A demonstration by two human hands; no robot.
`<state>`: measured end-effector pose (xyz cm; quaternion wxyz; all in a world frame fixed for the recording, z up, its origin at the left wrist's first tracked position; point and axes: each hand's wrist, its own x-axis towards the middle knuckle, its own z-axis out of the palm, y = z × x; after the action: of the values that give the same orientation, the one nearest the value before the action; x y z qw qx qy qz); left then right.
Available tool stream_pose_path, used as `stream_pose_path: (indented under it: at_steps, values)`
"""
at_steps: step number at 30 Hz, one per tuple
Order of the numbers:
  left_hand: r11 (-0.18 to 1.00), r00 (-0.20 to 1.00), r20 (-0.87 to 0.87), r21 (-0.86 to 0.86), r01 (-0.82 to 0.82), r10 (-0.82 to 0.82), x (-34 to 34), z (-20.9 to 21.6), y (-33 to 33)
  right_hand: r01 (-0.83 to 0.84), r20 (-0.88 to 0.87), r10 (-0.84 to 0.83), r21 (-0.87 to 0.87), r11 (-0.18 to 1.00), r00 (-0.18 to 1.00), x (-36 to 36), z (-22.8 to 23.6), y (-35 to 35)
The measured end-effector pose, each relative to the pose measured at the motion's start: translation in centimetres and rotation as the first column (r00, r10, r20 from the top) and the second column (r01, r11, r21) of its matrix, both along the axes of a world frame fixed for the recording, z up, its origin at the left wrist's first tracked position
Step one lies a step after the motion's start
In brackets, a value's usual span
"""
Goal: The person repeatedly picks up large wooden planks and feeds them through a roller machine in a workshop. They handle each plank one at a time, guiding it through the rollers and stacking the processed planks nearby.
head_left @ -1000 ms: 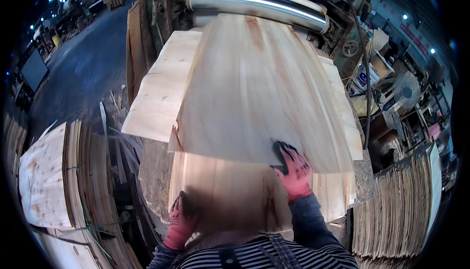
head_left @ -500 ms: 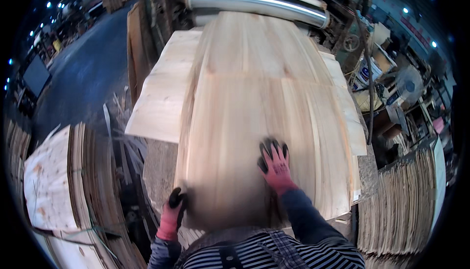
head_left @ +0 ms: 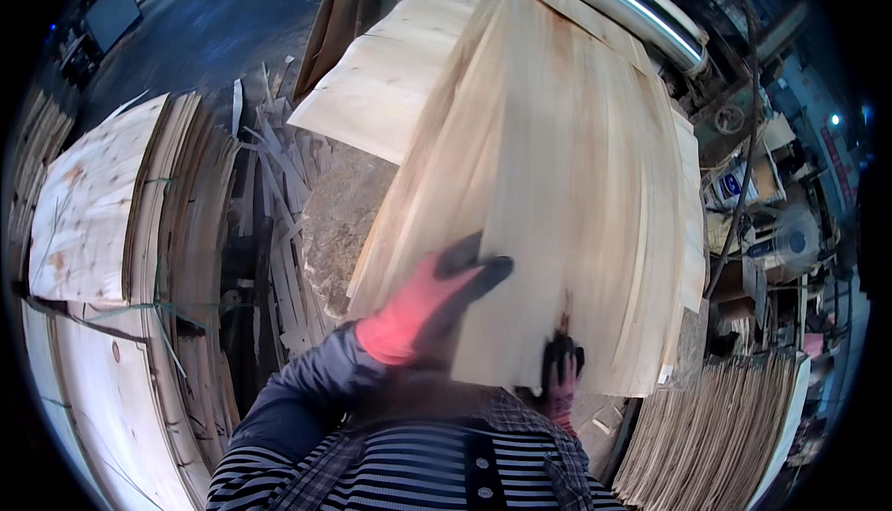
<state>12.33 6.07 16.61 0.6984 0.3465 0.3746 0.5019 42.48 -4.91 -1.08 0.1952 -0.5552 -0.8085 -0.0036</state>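
Note:
A broad pale wood veneer sheet (head_left: pixel 576 186) lies over other sheets on the bench in front of me. My left hand (head_left: pixel 418 311), in a pink glove with black fingers, is at this sheet's left edge. Its thumb lies over the top, while the fingers pass out of sight under the edge; motion smears it a little. My right hand (head_left: pixel 562 376), gloved alike, is closed at the near edge, close to a dark split in the wood. Its fingertips are on top and part of the hand is hidden.
A shiny metal roller (head_left: pixel 632 0) spans the far end. Paler veneer sheets (head_left: pixel 390 65) stick out on the left. Stacks of wood sheets stand at left (head_left: pixel 93 204) and right (head_left: pixel 711 427). Scrap strips (head_left: pixel 279 167) litter the floor, and a fan (head_left: pixel 790 237) stands at right.
My left hand has come from the bench's left side onto the sheet's edge. My right hand has drawn back from the sheet's middle to its near edge. The view has turned left.

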Motion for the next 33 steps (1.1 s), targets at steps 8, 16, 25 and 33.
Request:
stream_pose_path:
  at_steps: [8,16,25,33]
  values:
    - [0.949,0.881,-0.443,0.315,-0.018,0.163,-3.9,-11.6,-1.1,0.208,-0.144,-0.181,0.202,0.957,0.973,0.7,11.3,2.4]
    - [0.952,0.399,-0.871,0.307,-0.018,0.288,-3.1,-14.8,-1.0,0.148,-0.103,-0.138,0.099,0.984,0.985,-1.3,12.3,17.5]
    - [0.974,0.655,-0.722,0.137,-0.18,0.223,-5.1,-19.8,-0.1,0.214,0.063,-0.222,0.11,0.971,0.973,-1.6,4.5,34.4]
    - [0.967,0.868,-0.487,-0.161,-0.196,0.095,-6.6,-15.2,1.6,0.032,0.083,-0.009,-0.278,0.96,0.997,-4.3,3.9,17.3]
